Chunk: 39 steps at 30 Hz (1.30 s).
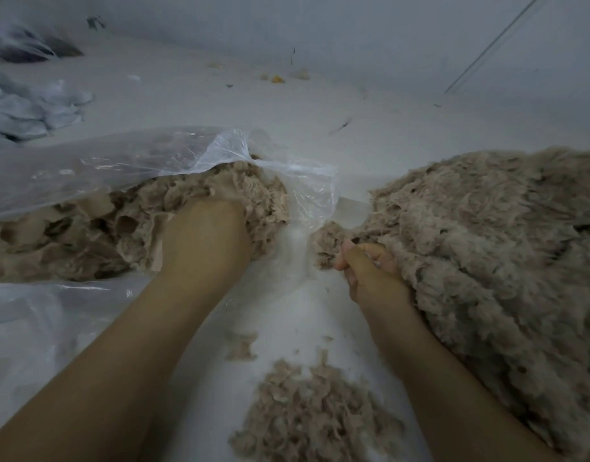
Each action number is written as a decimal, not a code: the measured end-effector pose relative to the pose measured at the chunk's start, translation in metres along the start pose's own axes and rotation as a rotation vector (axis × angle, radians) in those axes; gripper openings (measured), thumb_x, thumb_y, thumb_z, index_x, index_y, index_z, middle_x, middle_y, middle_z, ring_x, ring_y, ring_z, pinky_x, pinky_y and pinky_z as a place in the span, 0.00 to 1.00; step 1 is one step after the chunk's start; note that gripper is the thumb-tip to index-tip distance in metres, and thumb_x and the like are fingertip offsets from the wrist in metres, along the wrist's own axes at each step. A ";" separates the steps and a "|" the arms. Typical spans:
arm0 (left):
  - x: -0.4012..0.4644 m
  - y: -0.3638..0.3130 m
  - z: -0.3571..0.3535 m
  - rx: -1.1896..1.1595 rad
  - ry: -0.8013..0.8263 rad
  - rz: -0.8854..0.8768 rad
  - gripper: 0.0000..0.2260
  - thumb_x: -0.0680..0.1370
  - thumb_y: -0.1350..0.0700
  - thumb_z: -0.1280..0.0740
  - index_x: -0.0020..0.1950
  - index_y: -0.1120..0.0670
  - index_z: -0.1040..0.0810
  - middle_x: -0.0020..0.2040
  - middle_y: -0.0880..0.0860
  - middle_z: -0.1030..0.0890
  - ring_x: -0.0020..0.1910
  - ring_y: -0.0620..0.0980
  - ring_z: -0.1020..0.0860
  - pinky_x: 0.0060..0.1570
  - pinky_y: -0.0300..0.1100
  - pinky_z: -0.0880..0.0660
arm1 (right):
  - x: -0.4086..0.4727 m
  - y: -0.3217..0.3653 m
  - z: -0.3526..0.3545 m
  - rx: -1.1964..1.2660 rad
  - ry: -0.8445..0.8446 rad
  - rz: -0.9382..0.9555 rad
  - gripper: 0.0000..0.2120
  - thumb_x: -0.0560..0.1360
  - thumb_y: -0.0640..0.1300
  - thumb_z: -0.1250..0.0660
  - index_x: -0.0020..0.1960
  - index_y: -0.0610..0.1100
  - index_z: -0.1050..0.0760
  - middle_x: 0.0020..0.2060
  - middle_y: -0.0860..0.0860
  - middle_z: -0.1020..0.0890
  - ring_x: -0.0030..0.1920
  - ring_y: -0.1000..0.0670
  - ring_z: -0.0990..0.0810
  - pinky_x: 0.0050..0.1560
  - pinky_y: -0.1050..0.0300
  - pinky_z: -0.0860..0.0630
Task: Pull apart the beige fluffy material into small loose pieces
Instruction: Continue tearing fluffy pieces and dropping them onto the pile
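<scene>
1. Head view: the left hand (203, 235) is pushed into the beige fluffy material (127, 225) that fills a clear plastic bag (97, 161) lying open on its side at the left. Its fingers are buried in the fluff, so whether they are clenched or released cannot be told.
2. Head view, right side: the right hand (370, 271) has its fingers (353, 253) curled round a tuft (330, 241) at the near edge of a large heap (493, 248) of the same beige material; the tuft pokes out to the left of the knuckles and is joined to the heap.
3. Head view, bottom centre: a small pile of loose pieces (313, 418) lies between the two forearms, with a smaller scrap (242, 346) just above it, apart from the pile.
4. Head view, surface: everything rests on a white surface (287, 111); whether it is a bench or a floor cannot be told.
5. Head view, far side: small scraps (277, 79), one yellowish, lie well apart from the hands near the wall, and crumpled pale bags (30, 108) sit at the far left.
</scene>
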<state>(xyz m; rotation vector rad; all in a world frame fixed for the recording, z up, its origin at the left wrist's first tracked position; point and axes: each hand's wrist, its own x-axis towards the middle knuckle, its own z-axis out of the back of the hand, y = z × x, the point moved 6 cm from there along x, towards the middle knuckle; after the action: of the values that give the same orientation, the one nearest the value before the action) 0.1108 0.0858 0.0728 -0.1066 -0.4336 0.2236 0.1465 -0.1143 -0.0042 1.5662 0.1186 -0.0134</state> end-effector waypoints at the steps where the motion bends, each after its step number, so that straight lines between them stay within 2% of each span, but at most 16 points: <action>1: -0.003 -0.010 0.004 -0.016 -0.028 -0.063 0.09 0.72 0.63 0.36 0.32 0.56 0.31 0.33 0.59 0.26 0.31 0.59 0.26 0.27 0.40 0.40 | 0.000 0.000 0.000 0.004 -0.004 -0.001 0.18 0.81 0.43 0.37 0.32 0.44 0.30 0.18 0.58 0.37 0.18 0.58 0.41 0.20 0.69 0.43; 2: -0.006 -0.021 0.008 -0.033 -0.052 -0.121 0.09 0.71 0.62 0.35 0.32 0.56 0.31 0.33 0.59 0.27 0.30 0.58 0.27 0.26 0.39 0.43 | 0.001 0.000 0.000 0.009 -0.011 -0.001 0.18 0.80 0.41 0.37 0.32 0.43 0.30 0.18 0.58 0.37 0.18 0.59 0.41 0.20 0.69 0.43; 4: -0.010 -0.043 0.007 -0.106 -0.050 -0.239 0.05 0.71 0.60 0.32 0.36 0.59 0.25 0.37 0.57 0.24 0.34 0.60 0.24 0.26 0.42 0.34 | 0.000 0.001 0.000 0.008 -0.017 0.011 0.18 0.80 0.40 0.37 0.31 0.43 0.31 0.17 0.58 0.36 0.18 0.59 0.40 0.20 0.69 0.42; 6: -0.010 -0.062 -0.009 -0.190 0.084 -0.300 0.07 0.74 0.56 0.34 0.50 0.56 0.20 0.46 0.54 0.23 0.43 0.59 0.22 0.37 0.50 0.24 | -0.001 0.004 0.000 0.004 -0.021 0.025 0.18 0.80 0.40 0.37 0.31 0.43 0.31 0.17 0.58 0.35 0.18 0.59 0.38 0.22 0.70 0.41; 8: -0.008 -0.078 -0.031 -0.211 0.255 -0.338 0.09 0.76 0.52 0.36 0.55 0.49 0.23 0.46 0.51 0.28 0.42 0.56 0.25 0.35 0.47 0.27 | -0.001 0.005 0.000 0.040 -0.019 0.025 0.18 0.80 0.38 0.38 0.32 0.42 0.32 0.17 0.58 0.34 0.19 0.60 0.35 0.22 0.70 0.38; 11: -0.007 -0.088 -0.047 -0.114 0.323 -0.348 0.04 0.78 0.53 0.37 0.50 0.48 0.24 0.40 0.48 0.36 0.37 0.53 0.29 0.27 0.42 0.41 | 0.000 0.007 -0.002 0.059 -0.011 0.026 0.16 0.81 0.37 0.40 0.34 0.41 0.32 0.17 0.58 0.35 0.19 0.59 0.37 0.21 0.69 0.40; 14: -0.011 -0.085 -0.049 -0.242 0.286 -0.335 0.05 0.77 0.56 0.36 0.44 0.50 0.21 0.38 0.48 0.33 0.38 0.53 0.27 0.28 0.44 0.37 | 0.000 0.008 -0.003 0.070 0.005 0.070 0.09 0.80 0.32 0.41 0.43 0.39 0.27 0.22 0.59 0.30 0.21 0.61 0.32 0.23 0.70 0.36; 17: -0.013 -0.076 -0.038 -0.659 0.198 -0.202 0.07 0.76 0.61 0.31 0.43 0.52 0.15 0.37 0.48 0.20 0.36 0.44 0.24 0.37 0.37 0.29 | 0.001 0.011 -0.007 0.084 0.073 0.065 0.09 0.78 0.26 0.44 0.52 0.32 0.26 0.19 0.59 0.28 0.21 0.62 0.29 0.24 0.71 0.34; 19: -0.018 -0.069 -0.033 -0.918 0.178 -0.077 0.06 0.76 0.62 0.30 0.43 0.54 0.15 0.35 0.44 0.19 0.32 0.38 0.24 0.35 0.28 0.30 | -0.001 0.015 -0.009 0.012 0.118 0.077 0.12 0.77 0.24 0.44 0.43 0.34 0.25 0.18 0.61 0.29 0.22 0.62 0.29 0.25 0.71 0.34; 21: -0.022 -0.062 -0.032 -1.100 0.168 0.038 0.06 0.77 0.64 0.31 0.43 0.57 0.16 0.32 0.46 0.20 0.29 0.40 0.24 0.32 0.34 0.27 | -0.004 0.016 -0.009 -0.038 0.113 0.069 0.15 0.77 0.26 0.43 0.35 0.39 0.30 0.18 0.59 0.30 0.20 0.61 0.31 0.24 0.71 0.36; 23: -0.023 -0.051 -0.033 -1.232 0.127 0.175 0.06 0.78 0.65 0.33 0.43 0.59 0.17 0.30 0.51 0.21 0.27 0.46 0.26 0.30 0.40 0.25 | -0.005 0.014 -0.007 -0.032 0.069 0.034 0.13 0.79 0.33 0.39 0.37 0.40 0.32 0.21 0.56 0.31 0.19 0.60 0.34 0.22 0.71 0.39; 26: -0.024 -0.044 -0.038 -1.312 0.166 0.279 0.05 0.78 0.67 0.35 0.46 0.61 0.19 0.30 0.54 0.24 0.25 0.48 0.28 0.28 0.40 0.28 | -0.006 0.010 -0.007 -0.018 0.054 -0.008 0.05 0.81 0.39 0.38 0.48 0.38 0.30 0.23 0.54 0.32 0.18 0.59 0.35 0.22 0.69 0.40; 29: -0.026 -0.051 -0.046 -1.343 0.335 0.239 0.12 0.76 0.71 0.34 0.56 0.59 0.20 0.36 0.55 0.26 0.31 0.50 0.28 0.33 0.43 0.27 | -0.006 0.013 -0.009 0.046 0.100 0.022 0.09 0.81 0.36 0.40 0.42 0.37 0.30 0.16 0.57 0.32 0.17 0.60 0.34 0.21 0.70 0.38; 33: -0.025 -0.052 -0.047 -1.326 0.334 0.206 0.04 0.76 0.68 0.31 0.47 0.63 0.18 0.35 0.60 0.22 0.30 0.51 0.25 0.33 0.43 0.26 | -0.006 0.015 -0.010 0.015 0.123 0.085 0.20 0.81 0.34 0.41 0.30 0.42 0.33 0.16 0.58 0.32 0.19 0.61 0.33 0.23 0.72 0.37; 36: -0.022 -0.040 -0.048 -1.339 0.236 0.287 0.05 0.77 0.66 0.32 0.42 0.63 0.19 0.29 0.58 0.22 0.24 0.50 0.27 0.26 0.40 0.27 | -0.005 0.014 -0.009 0.026 0.114 0.090 0.14 0.80 0.35 0.40 0.37 0.32 0.26 0.18 0.58 0.32 0.20 0.60 0.34 0.24 0.71 0.38; 39: -0.023 -0.042 -0.053 -1.374 0.287 0.334 0.08 0.78 0.60 0.31 0.41 0.63 0.23 0.28 0.59 0.24 0.23 0.54 0.28 0.22 0.40 0.31 | -0.006 0.019 -0.013 0.039 0.178 0.148 0.16 0.79 0.32 0.39 0.38 0.20 0.30 0.27 0.39 0.32 0.28 0.48 0.35 0.31 0.60 0.37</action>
<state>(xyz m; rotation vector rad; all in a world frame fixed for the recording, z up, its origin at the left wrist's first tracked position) 0.1209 0.0370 0.0219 -1.5476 -0.2118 0.1985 0.1411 -0.1017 0.0148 1.6107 0.1429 0.2413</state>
